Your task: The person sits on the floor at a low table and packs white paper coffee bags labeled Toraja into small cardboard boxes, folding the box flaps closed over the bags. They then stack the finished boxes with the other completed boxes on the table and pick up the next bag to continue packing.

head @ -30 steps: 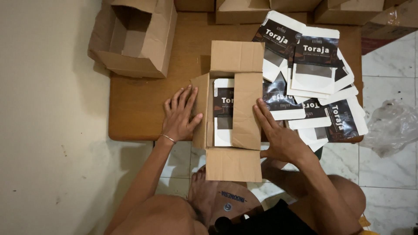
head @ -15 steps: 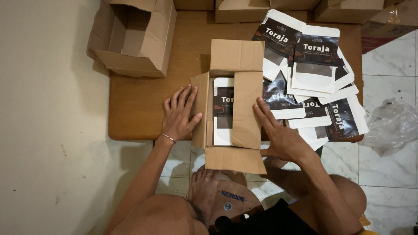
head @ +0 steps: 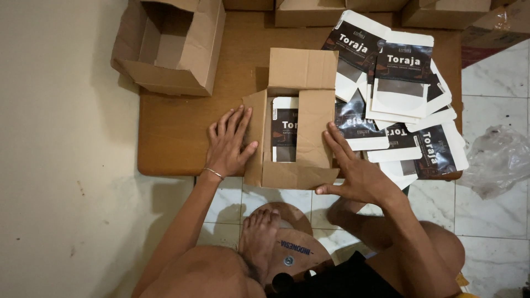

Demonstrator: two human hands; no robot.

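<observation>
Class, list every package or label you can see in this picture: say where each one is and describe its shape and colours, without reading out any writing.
Small cardboard box: table's front edge, brown, flaps partly open, between left hand and right hand.
Pouch in box: flat, white with black label.
Pouch pile: right of the box, flat white-and-black packets, fanned.
Empty carton: table's far left, brown, open.
Plastic bag: floor at right, crumpled, clear.

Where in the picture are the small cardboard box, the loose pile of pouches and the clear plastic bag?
small cardboard box (head: 315, 124): head view, on its folded right flap.
pile of pouches (head: 402, 99): head view, on the topmost pouch's white lower half.
clear plastic bag (head: 497, 160): head view, on its crumpled middle.
</observation>
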